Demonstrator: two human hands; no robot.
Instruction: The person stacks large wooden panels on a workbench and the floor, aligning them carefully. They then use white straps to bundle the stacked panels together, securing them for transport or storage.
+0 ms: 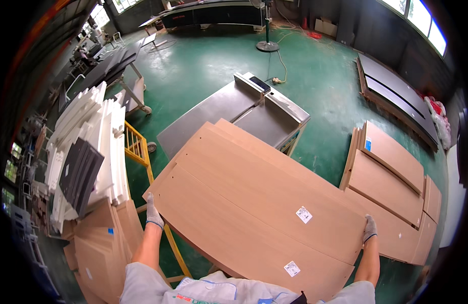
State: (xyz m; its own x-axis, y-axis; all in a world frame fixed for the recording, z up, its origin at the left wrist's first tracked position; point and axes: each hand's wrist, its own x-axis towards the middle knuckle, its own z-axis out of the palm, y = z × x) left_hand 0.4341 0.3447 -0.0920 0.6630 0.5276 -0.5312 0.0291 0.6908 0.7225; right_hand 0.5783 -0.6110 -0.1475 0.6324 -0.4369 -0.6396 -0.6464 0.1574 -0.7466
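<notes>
Left of the long light-brown wood-laminate panel [254, 213]: stacked white boards [109, 147] and a yellow metal cart frame [137, 147]. Left hand [154, 213], in grey work glove, clamped on the panel's left short end. Panel itself lying flat on top of a similar panel, in front of the grey steel machine table [234, 109], with small white stickers on its face. Right hand [369, 229], gloved too, closed on the panel's right short end; hands wide apart. Right of the panel: more brown panels [391, 177] on the green floor [218, 61]. Probably stiff, heavy, smooth-faced and slippery, with edges easy to chip; best held at both short ends, fingers under the edge.
</notes>
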